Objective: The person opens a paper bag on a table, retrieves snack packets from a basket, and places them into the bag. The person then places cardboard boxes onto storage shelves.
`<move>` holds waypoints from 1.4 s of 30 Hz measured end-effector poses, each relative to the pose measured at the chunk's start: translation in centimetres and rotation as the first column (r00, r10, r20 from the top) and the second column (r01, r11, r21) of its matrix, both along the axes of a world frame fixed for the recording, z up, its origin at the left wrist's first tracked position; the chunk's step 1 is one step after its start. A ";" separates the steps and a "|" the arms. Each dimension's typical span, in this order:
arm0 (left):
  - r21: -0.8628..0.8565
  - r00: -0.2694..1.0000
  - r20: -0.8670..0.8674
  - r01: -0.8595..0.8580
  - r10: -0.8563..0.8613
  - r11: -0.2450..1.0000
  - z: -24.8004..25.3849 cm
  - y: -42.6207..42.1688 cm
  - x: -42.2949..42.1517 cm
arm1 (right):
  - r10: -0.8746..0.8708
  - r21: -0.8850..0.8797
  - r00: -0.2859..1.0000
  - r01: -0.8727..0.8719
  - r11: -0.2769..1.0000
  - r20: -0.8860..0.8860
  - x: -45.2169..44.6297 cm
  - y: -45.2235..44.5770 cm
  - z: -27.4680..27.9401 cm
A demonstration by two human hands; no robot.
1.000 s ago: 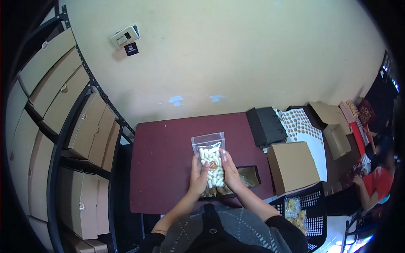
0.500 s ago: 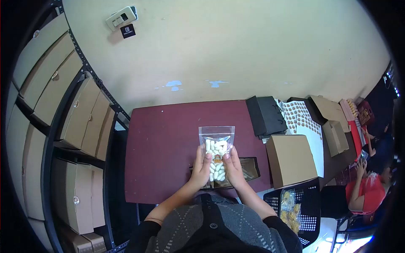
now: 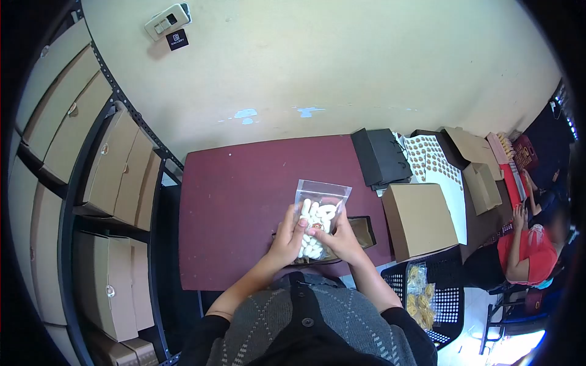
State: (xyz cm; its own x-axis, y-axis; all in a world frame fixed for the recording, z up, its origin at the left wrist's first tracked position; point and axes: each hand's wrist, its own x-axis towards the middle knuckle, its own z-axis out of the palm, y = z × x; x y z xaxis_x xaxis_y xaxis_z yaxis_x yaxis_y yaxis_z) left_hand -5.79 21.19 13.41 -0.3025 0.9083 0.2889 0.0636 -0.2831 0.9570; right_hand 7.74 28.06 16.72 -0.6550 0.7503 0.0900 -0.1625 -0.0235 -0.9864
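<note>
A clear zip pouch [image 3: 322, 215] filled with white, capsule-like pieces is held upright between my two hands, over the near edge of the maroon table [image 3: 244, 201]. My left hand [image 3: 285, 239] grips its left side, thumb on the front. My right hand [image 3: 343, 239] wraps the right side, and its thumb presses on the front, partly covering the round brown label [image 3: 317, 226]. Behind and below the pouch lies an open dark box [image 3: 364, 232], mostly hidden by my hands.
Black paper bags [image 3: 381, 157], a brown carton [image 3: 420, 221] and sticker sheets [image 3: 427, 160] lie on the right. A black basket [image 3: 450, 291] holds yellowish packets. Shelves of boxes [image 3: 116, 177] stand left. A person in red [image 3: 530, 253] sits at far right.
The pouch has tilted to the right at its top. My right thumb has moved inward across its front, over part of the label. The camera view has shifted.
</note>
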 end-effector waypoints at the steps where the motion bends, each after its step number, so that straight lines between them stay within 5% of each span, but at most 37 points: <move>1: -0.015 1.000 0.024 -0.010 0.010 1.000 0.0 0.0 -0.1 | 0.046 0.047 0.999 -0.047 0.998 0.029 0.2 -0.3 0.2; 4: -0.056 0.992 0.124 -0.002 0.009 0.998 0.7 -0.3 -0.2 | 0.038 0.222 0.995 -0.057 0.973 0.090 0.2 -0.9 -0.8; 6: -0.026 0.998 0.068 0.014 -0.013 1.000 0.9 -0.4 -0.5 | 0.007 -0.104 0.994 -0.018 0.994 -0.110 0.3 -1.2 -0.6; 8: -0.093 0.984 0.039 0.179 -0.176 0.979 1.7 -0.8 -0.6 | -0.227 -0.126 0.953 0.204 0.971 -0.203 0.3 -0.4 -1.7; 10: -0.081 0.970 0.077 0.235 -0.229 0.969 1.0 -0.9 -0.6 | -0.284 -0.140 0.920 0.254 0.957 -0.271 0.7 0.7 -1.9; 12: -0.108 0.966 -0.072 0.239 -0.247 0.965 1.3 -1.0 -0.9 | -0.307 -0.148 0.907 0.275 0.950 -0.289 0.6 0.5 -1.3; 16: -0.034 0.996 0.029 0.087 -0.086 0.996 2.0 -0.9 -0.9 | -0.276 0.080 0.955 0.285 0.955 -0.107 0.5 -0.6 -1.2; 18: 0.009 0.996 0.090 0.010 -0.011 1.000 2.2 -1.1 -1.0 | -0.267 0.343 0.963 0.265 0.901 -0.042 0.3 -1.3 -0.8; 22: 0.047 0.982 0.156 0.096 -0.103 0.994 2.6 -1.7 -1.4 | -0.325 0.451 0.946 0.292 0.843 -0.006 1.3 -1.5 0.1; 26: 0.032 0.987 0.066 0.147 -0.149 0.989 3.6 -1.7 -1.7 | -0.360 0.294 0.933 0.343 0.892 0.005 1.6 -2.4 1.4; 28: -0.032 0.957 0.229 0.190 -0.178 0.981 4.6 -1.6 -1.1 | -0.372 0.318 0.928 0.356 0.879 -0.012 1.8 -2.3 1.5; 29: 0.113 1.000 0.006 -0.001 0.000 0.994 5.0 -0.9 -0.6 | -0.495 0.398 0.865 0.483 0.779 -0.081 1.8 -2.0 1.5; 32: 0.178 0.988 -0.064 -0.130 0.143 0.975 5.9 -0.9 -0.5 | -0.680 0.464 0.682 0.710 0.530 -0.268 2.0 -1.7 1.1; 34: 0.174 0.931 -0.359 0.131 -0.061 0.976 5.7 -0.7 -0.8 | -0.595 0.651 0.763 0.590 0.478 -0.255 2.0 -2.2 1.5; 36: 0.196 0.970 -0.198 0.183 -0.144 0.963 6.2 -1.0 1.4 | -0.444 0.719 0.858 0.479 0.504 -0.260 1.4 -2.8 1.0; 38: 0.193 0.964 -0.208 0.207 -0.166 0.959 4.4 -0.9 1.7 | -0.403 0.580 0.887 0.455 0.675 -0.227 1.2 -3.4 0.1; 40: 0.107 0.983 0.027 0.178 -0.182 0.978 3.3 -0.9 2.2 | -0.538 0.630 0.826 0.509 0.586 -0.166 0.8 -3.2 -0.1; 42: 0.081 0.988 0.050 0.145 -0.149 0.986 3.9 -0.9 1.7 | -0.656 0.681 0.747 0.536 0.498 -0.108 0.5 -2.9 0.5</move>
